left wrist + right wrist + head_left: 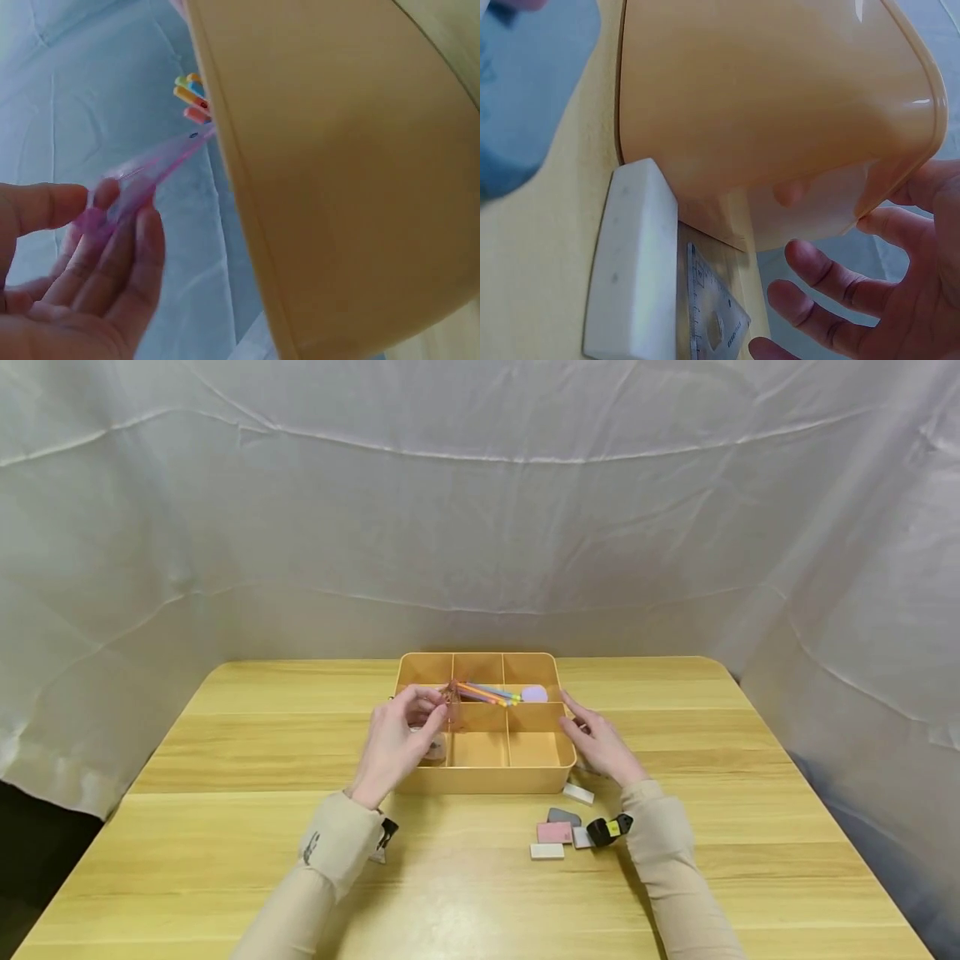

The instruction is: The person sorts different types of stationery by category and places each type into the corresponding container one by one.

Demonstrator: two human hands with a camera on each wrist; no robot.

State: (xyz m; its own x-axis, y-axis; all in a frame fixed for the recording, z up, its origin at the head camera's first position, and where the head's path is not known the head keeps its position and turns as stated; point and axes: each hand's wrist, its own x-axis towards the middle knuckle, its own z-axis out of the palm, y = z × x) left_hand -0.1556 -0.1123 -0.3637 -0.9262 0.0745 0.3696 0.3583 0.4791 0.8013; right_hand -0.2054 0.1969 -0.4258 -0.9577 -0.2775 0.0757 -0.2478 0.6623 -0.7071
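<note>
My left hand (397,735) pinches a translucent pink plastic piece (150,176) between thumb and fingers, over the left side of a yellow-orange divided box (480,781). In the left wrist view this piece tapers away from the fingertips toward the box rim. Fingertips of my right hand (600,745) touch the box's right rim, the other fingers loosely spread beside it. Colourful pens (483,694) lie across the back compartments near a lilac rounded thing (534,693). A clear item (437,747) sits in the front left compartment, partly hidden by my left hand.
Before the box's front right corner lie a white block (578,793), a pink block (553,832), a grey rounded block (564,817) and another white block (547,852). A clear set square (712,315) lies beside the box. Pale cloth (480,527) hangs behind the table.
</note>
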